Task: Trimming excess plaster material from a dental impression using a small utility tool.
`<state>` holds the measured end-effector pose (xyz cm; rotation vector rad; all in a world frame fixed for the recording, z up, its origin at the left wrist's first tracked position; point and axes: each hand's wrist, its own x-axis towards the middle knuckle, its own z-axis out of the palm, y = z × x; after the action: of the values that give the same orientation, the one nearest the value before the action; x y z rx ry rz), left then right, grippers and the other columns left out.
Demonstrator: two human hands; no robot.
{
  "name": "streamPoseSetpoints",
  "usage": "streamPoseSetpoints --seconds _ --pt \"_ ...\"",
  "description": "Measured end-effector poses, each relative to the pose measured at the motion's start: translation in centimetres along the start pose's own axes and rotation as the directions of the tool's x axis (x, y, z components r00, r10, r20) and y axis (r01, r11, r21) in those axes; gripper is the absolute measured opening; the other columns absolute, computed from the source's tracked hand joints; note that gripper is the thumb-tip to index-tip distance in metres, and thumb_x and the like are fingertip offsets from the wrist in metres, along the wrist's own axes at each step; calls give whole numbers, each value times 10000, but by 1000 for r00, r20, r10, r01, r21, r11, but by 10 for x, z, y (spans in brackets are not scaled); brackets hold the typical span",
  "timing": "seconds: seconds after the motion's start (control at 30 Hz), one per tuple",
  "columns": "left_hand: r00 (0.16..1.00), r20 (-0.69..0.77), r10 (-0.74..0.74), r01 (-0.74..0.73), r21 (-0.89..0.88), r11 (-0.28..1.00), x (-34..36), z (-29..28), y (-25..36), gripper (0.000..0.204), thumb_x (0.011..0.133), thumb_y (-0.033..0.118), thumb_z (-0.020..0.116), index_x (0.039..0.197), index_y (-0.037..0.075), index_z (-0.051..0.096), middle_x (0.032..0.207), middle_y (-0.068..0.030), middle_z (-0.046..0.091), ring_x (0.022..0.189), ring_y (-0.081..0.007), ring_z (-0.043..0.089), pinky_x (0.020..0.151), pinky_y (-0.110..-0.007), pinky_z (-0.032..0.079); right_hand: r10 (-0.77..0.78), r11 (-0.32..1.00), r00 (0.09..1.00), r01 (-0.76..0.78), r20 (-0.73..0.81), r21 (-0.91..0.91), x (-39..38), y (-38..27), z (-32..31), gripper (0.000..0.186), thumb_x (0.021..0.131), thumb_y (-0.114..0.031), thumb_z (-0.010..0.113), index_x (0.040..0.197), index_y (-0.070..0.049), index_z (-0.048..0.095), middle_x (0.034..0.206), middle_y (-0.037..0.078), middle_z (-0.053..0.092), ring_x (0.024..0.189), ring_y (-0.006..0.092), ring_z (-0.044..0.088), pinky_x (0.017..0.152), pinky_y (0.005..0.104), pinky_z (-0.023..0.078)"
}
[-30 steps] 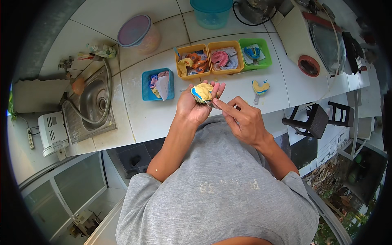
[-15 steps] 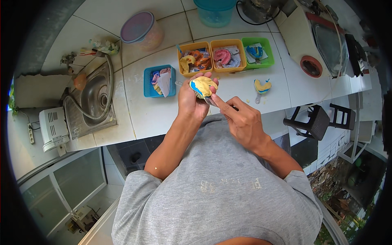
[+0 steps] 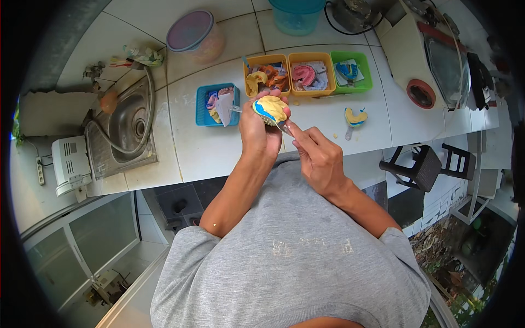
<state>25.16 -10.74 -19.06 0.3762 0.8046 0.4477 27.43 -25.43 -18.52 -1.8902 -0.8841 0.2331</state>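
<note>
My left hand [image 3: 256, 134] is wrapped round a dental impression tray [image 3: 272, 107] above the counter's front edge. Blue impression material shows along its side, and a thick, uneven layer of yellow plaster covers the top. The tray's clear handle sticks out to the left. In my right hand [image 3: 321, 158] is a small knife [image 3: 285, 128], index finger stretched along it and its blade against the near right edge of the impression. Farther right on the counter lies a second impression tray [image 3: 355, 116], also blue with yellow plaster, its handle toward me.
Beyond my hands stand yellow baskets [image 3: 311, 93] and a green basket [image 3: 367, 82] holding impressions. A blue basket [image 3: 200, 112] is left of them. At the left is a steel sink [image 3: 123, 152]; at the right, a cream machine [image 3: 402, 65]. Yellow crumbs dot the tiled counter [image 3: 219, 150].
The impression has tilted a little in my left hand, showing more of its blue side and knobbly underside. My right hand and the knife have shifted slightly along its edge.
</note>
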Motion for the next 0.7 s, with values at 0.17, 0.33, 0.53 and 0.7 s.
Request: streamPoseSetpoints --seconds 0.17,0.33,0.53,0.7 --pt "996 27 83 -83 31 996 6 -2 3 323 1013 165 307 1244 -48 379 1174 -223 548 968 -358 579 707 -405 583 21 999 1000 -22 18 31 5 -4 6 278 944 -92 619 1207 -11 660 737 106 611 612 189 570 572 316 463" --pt "996 36 83 -85 47 995 3 1 6 328 1011 170 317 1242 -55 377 1173 -234 554 962 -363 580 705 -405 581 343 776 913 -407 220 481 0 -5 11 330 1021 -232 552 1242 -6 645 729 3 562 609 74 482 523 245 396" --pt "990 45 131 -134 49 990 9 -1 -1 335 1019 189 298 1238 -46 394 1202 -238 554 1019 -358 586 744 -427 590 441 329 766 -623 467 710 2 -8 3 345 1038 -278 525 1226 -18 651 756 -26 565 587 36 447 517 194 371" --pt "975 109 192 -191 -19 981 13 5 -4 417 1073 300 213 1256 -26 398 1313 -247 493 1176 -384 550 925 -496 563 336 744 905 -425 262 515 -7 -1 -4 296 1019 -203 541 1221 -14 647 766 36 581 573 95 499 520 238 422"
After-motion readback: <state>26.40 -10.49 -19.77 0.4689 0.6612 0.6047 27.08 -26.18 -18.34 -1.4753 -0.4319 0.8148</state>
